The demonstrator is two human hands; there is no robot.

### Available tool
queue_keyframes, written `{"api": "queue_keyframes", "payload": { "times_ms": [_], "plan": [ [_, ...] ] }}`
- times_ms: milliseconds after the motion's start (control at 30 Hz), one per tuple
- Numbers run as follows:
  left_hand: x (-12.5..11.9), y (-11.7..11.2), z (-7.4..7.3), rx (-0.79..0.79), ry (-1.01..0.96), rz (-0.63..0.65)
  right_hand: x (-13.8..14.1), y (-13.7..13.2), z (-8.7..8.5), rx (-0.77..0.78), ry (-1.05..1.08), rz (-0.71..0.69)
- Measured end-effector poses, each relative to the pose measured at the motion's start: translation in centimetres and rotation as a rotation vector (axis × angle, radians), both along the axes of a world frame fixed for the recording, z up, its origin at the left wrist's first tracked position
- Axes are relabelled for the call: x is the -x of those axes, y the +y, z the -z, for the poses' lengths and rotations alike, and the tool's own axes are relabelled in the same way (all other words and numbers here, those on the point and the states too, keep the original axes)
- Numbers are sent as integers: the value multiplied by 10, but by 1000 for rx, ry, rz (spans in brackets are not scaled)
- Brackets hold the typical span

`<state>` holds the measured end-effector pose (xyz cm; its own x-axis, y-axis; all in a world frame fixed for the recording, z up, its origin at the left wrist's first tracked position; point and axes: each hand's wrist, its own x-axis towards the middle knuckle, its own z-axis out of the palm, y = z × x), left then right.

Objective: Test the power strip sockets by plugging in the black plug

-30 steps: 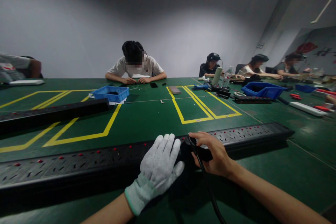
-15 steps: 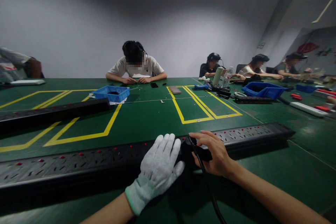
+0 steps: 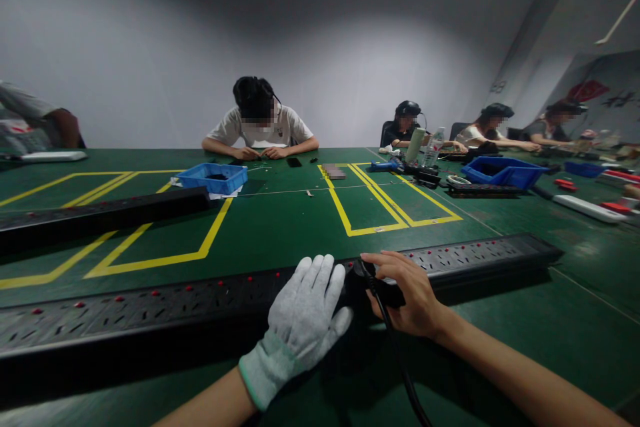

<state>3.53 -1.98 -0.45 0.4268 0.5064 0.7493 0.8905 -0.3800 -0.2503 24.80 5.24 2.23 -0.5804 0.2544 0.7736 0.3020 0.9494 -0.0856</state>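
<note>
A long black power strip (image 3: 150,310) with red switches lies across the green table (image 3: 280,227) in front of me. My left hand (image 3: 303,320), in a grey-white glove, rests flat on the strip with its fingers spread. Just to its right, my bare right hand (image 3: 407,293) is closed around a black plug (image 3: 373,283) that sits in the strip. The plug's black cable (image 3: 403,373) runs down toward me.
A second black power strip (image 3: 100,213) lies at the left. Blue bins stand at the back left (image 3: 213,178) and the right (image 3: 500,171). Yellow tape lines (image 3: 380,207) mark the table. Other people sit working at the far side and right, among tools, bottles and a white strip (image 3: 585,208).
</note>
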Motion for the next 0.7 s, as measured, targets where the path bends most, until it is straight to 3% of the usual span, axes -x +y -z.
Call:
{"api": "queue_keyframes", "payload": {
  "times_ms": [700],
  "plan": [
    [-1, 2, 1, -1, -6, -6, 1, 0, 0, -69, 7, 22]
  ]
}}
